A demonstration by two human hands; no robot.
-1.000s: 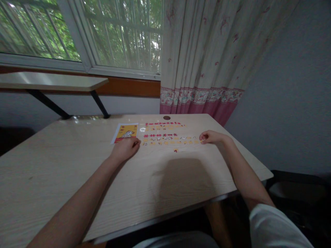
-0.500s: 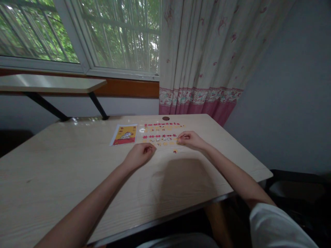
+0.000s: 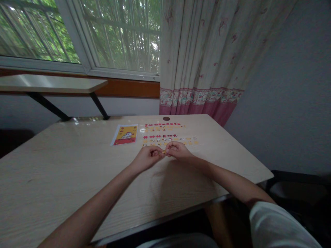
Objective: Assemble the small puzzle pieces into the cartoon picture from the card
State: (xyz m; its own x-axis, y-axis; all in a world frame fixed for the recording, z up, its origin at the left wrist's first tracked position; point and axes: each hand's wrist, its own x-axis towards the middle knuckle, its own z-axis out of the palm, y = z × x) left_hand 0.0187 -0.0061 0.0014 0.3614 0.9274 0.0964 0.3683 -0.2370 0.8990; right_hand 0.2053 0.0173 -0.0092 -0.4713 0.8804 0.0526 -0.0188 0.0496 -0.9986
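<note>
My left hand (image 3: 148,158) and my right hand (image 3: 180,151) meet fingertip to fingertip just in front of the rows of jigsaw pieces. Between their pinched fingers is a small yellow jigsaw piece (image 3: 163,152), partly covered; whether it is one piece or two I cannot tell. Behind the hands lie rows of loose jigsaw pieces: red ones (image 3: 156,136) in a line, yellow ones (image 3: 190,142), and some with white and black print. My right hand hides a few of them. A printed picture of a white spotted animal on yellow and red (image 3: 126,134) lies left of the rows.
The pale wooden table (image 3: 77,179) has a round dark cable hole (image 3: 166,118) at its back edge. A raised shelf (image 3: 51,83) on black brackets stands at the back left. A patterned curtain (image 3: 201,69) hangs behind, beside a window (image 3: 121,38).
My right hand has moved left and nearer from the right end of the rows. My left hand has shifted slightly right and nearer, and the fingertips now meet at a yellow jigsaw piece.
</note>
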